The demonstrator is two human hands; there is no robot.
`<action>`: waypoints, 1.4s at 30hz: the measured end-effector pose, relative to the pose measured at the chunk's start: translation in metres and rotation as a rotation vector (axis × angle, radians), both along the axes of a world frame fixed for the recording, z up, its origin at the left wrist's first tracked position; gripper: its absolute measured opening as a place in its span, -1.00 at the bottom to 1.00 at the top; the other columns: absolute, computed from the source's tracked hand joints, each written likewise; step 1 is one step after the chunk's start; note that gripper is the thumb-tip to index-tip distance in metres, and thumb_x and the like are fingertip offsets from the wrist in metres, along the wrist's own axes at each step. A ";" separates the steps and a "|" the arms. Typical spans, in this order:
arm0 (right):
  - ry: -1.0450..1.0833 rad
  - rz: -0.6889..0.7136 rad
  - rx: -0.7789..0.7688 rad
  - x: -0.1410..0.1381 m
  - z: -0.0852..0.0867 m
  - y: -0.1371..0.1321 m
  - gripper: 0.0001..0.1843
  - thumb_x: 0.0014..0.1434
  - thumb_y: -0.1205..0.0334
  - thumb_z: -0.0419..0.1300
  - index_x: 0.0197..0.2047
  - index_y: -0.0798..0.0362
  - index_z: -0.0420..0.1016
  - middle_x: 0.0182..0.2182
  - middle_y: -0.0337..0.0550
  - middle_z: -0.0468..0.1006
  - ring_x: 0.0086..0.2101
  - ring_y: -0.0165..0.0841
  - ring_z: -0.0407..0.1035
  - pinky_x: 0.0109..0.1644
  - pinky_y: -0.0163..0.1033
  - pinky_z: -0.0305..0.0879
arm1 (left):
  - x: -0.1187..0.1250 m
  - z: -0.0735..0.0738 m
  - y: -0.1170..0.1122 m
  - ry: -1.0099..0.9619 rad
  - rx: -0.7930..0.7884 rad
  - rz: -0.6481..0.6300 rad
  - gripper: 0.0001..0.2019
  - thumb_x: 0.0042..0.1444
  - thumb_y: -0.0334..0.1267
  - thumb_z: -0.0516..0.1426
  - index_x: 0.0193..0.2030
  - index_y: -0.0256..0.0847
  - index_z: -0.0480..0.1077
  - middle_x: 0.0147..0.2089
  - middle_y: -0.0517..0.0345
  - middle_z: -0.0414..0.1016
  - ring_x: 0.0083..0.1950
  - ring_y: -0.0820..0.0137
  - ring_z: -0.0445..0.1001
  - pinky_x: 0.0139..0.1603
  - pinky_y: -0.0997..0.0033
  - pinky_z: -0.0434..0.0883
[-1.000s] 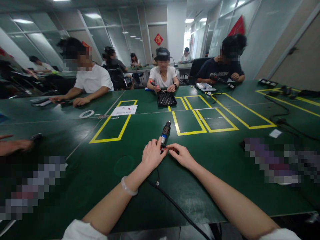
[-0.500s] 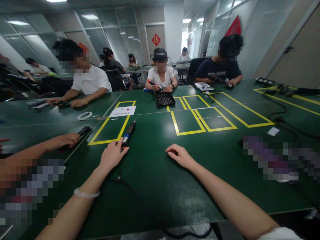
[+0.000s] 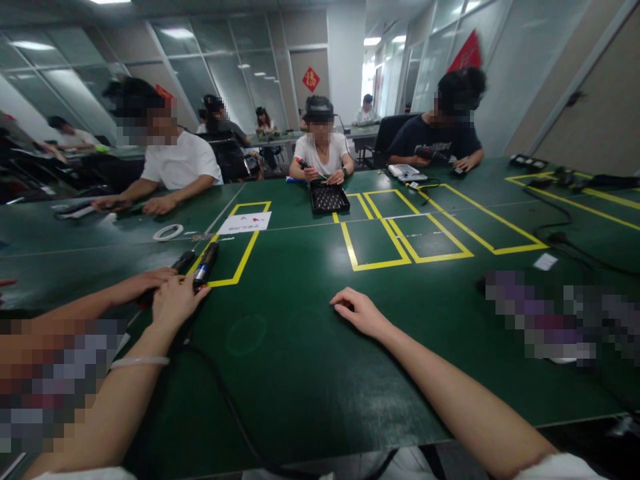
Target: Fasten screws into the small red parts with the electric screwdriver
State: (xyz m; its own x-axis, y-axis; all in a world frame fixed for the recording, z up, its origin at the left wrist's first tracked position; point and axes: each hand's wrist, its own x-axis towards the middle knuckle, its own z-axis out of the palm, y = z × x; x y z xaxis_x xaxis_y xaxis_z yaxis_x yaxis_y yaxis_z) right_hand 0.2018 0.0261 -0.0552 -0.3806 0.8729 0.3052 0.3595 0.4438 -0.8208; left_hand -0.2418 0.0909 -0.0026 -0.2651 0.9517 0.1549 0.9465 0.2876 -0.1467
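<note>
My left hand point(image 3: 175, 303) is closed round the near end of a black corded tool with a blue band point(image 3: 205, 265), which lies on the green table point(image 3: 310, 373) across a yellow tape line. Its black cable point(image 3: 235, 417) trails back towards me. A neighbour's hand point(image 3: 143, 283) rests right beside mine, with a second black tool point(image 3: 183, 261) at its fingers. My right hand point(image 3: 361, 311) lies on the table near the middle, fingers curled loosely, nothing visible in it.
Yellow tape rectangles point(image 3: 400, 237) mark the table. A black tray point(image 3: 330, 198), a white sheet point(image 3: 247, 222) and a white ring point(image 3: 168, 232) lie farther off. Cables point(image 3: 560, 233) run at the right. Several people sit round the table.
My left hand has slid the corded tool leftwards from the table's middle to beside the neighbour's hand. My right hand let go of it and stayed in place.
</note>
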 end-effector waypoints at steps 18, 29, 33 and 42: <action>-0.003 -0.003 -0.006 -0.001 0.000 0.000 -0.85 0.19 0.33 0.12 -0.20 0.07 0.50 -0.29 -0.15 0.48 -0.33 -0.39 0.35 -0.22 -0.29 0.26 | 0.159 0.033 -0.028 -0.530 -0.046 -0.562 -0.64 0.23 -0.04 -0.06 -0.03 -0.19 0.39 -0.17 0.03 0.51 -0.17 0.26 0.47 -0.15 0.34 0.36; 0.277 0.192 -0.268 -0.002 0.000 -0.001 -0.73 0.14 0.09 0.24 -0.21 0.12 0.41 -0.43 -0.22 0.47 -0.46 -0.45 0.28 -0.32 -0.34 0.21 | 0.256 -0.020 -0.054 -1.434 -0.482 -0.779 -0.43 0.19 -0.07 0.07 0.29 -0.26 0.16 -0.41 0.22 0.38 -0.38 0.48 0.36 -0.29 0.46 0.32; 0.308 0.144 -0.287 -0.003 -0.002 0.000 -0.71 0.13 0.06 0.25 -0.23 0.12 0.40 -0.46 -0.26 0.44 -0.48 -0.48 0.25 -0.36 -0.35 0.16 | 0.255 -0.026 -0.053 -1.502 -0.440 -0.651 -0.55 0.17 0.00 0.06 0.05 -0.32 0.31 -0.42 0.17 0.43 -0.42 0.47 0.39 -0.34 0.46 0.33; 0.200 0.086 -0.173 0.000 -0.003 0.000 -0.74 0.14 0.07 0.24 -0.23 0.09 0.43 -0.50 -0.31 0.35 -0.49 -0.48 0.20 -0.39 -0.36 0.13 | 0.252 -0.024 -0.056 -1.462 -0.490 -0.664 -0.69 0.12 -0.05 0.13 -0.27 -0.33 0.38 -0.42 0.13 0.46 -0.43 0.50 0.39 -0.41 0.52 0.26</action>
State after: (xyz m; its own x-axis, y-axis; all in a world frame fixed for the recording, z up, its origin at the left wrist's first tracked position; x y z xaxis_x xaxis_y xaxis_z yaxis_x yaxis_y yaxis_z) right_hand 0.2016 0.0263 -0.0582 -0.4032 0.8856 0.2305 0.1499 0.3124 -0.9380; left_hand 0.0102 0.0347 -0.0270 0.5313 0.8307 -0.1663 0.2895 0.0064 0.9571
